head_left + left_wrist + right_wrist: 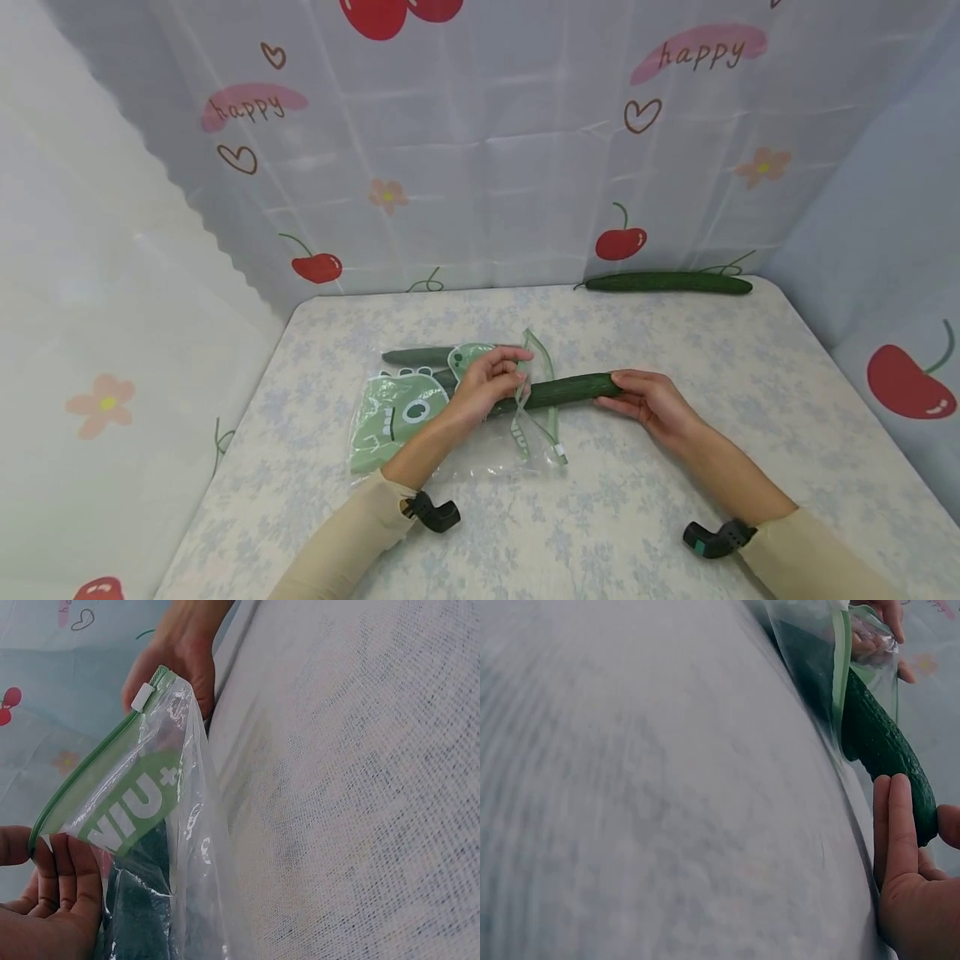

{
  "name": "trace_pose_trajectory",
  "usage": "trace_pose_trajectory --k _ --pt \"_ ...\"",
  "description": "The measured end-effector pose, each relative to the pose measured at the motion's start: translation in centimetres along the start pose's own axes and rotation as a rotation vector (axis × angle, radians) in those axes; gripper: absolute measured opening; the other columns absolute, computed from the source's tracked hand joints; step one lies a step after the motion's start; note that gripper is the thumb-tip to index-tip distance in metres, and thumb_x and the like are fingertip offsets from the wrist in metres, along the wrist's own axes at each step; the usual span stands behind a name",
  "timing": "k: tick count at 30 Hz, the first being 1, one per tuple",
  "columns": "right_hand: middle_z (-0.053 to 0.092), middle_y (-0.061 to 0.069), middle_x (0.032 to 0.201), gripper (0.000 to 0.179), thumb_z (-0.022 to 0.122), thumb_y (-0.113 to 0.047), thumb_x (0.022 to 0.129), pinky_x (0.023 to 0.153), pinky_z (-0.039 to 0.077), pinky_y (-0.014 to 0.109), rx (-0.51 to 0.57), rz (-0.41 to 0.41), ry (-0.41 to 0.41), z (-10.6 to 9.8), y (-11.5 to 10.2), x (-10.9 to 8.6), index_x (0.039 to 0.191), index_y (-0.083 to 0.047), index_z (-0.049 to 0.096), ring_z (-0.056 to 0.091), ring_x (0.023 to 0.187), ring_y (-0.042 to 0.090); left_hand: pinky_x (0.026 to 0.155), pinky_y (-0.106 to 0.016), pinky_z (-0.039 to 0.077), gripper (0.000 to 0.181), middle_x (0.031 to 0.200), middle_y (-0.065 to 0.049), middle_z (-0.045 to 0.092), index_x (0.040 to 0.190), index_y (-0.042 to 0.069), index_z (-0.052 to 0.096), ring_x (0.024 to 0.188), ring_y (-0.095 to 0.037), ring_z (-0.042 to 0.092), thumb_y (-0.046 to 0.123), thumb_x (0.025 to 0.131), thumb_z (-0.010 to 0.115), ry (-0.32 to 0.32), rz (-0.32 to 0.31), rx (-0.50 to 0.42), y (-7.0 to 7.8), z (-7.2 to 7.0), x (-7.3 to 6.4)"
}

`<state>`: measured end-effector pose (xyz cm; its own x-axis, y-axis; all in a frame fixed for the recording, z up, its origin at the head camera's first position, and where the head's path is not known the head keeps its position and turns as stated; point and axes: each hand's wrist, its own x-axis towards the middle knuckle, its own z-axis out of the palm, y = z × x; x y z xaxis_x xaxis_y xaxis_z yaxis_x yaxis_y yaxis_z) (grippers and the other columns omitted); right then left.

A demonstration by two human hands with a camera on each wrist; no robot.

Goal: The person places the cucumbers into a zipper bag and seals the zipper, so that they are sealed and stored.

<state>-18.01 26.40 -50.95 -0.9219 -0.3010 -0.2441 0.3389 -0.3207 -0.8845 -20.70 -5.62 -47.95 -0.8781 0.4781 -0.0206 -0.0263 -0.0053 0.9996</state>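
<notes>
A clear zip bag with a green cartoon print lies on the table, its green-edged mouth facing right. My left hand pinches the edge of that mouth between thumb and finger, as the left wrist view shows. One cucumber is partly inside the bag, its right end sticking out. Around that outer end, my right hand holds it between thumb and fingers. Another cucumber shows through the plastic near the bag's far side. The print and left hand hide part of the contents.
A further cucumber lies at the table's back right edge, against the printed curtain. The table has a pale floral cover. A white slider sits at one end of the bag's zip.
</notes>
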Motion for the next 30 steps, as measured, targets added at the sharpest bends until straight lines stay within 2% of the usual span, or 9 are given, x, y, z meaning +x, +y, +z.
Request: trace_pose_trajectory --k 5,13,20,30 --pt "0.076 0.005 0.11 0.019 0.058 -0.007 0.11 0.094 0.063 0.026 -0.018 0.033 0.012 1.8 0.7 0.9 0.125 0.001 0.068 0.081 0.099 0.02 0.091 -0.028 0.057 0.036 0.101 0.003 0.064 0.146 0.007 0.059 0.092 -0.012 0.069 0.009 0.11 0.057 0.004 0.005 -0.011 -0.1 0.0 -0.1" --pt "0.075 0.003 0.112 0.047 0.057 -0.01 0.111 0.096 0.063 0.028 -0.075 0.05 0.019 4.0 1.2 2.2 0.148 0.017 0.046 0.08 0.1 0.016 0.092 -0.027 0.057 0.037 0.097 0.006 0.065 0.146 0.004 0.058 0.092 -0.009 0.069 0.01 0.109 0.058 0.024 0.0 -0.063 0.1 0.1 0.0" --pt "0.073 0.002 0.114 0.052 0.056 -0.01 0.112 0.098 0.063 0.029 -0.099 0.032 0.024 4.9 1.3 2.8 0.152 0.02 0.041 0.079 0.101 0.012 0.091 -0.027 0.057 0.037 0.095 0.007 0.065 0.145 0.003 0.059 0.09 -0.009 0.069 0.009 0.108 0.059 0.04 0.001 -0.075 0.2 0.3 0.0" --pt "0.062 0.013 0.136 0.052 0.056 -0.015 0.112 0.102 0.061 0.03 -0.189 0.038 0.018 6.4 1.4 3.6 0.153 0.015 0.044 0.076 0.108 0.011 0.092 -0.026 0.055 0.038 0.097 0.006 0.064 0.145 0.003 0.059 0.091 -0.008 0.066 0.011 0.108 0.059 0.045 0.003 -0.066 0.3 0.2 0.0"
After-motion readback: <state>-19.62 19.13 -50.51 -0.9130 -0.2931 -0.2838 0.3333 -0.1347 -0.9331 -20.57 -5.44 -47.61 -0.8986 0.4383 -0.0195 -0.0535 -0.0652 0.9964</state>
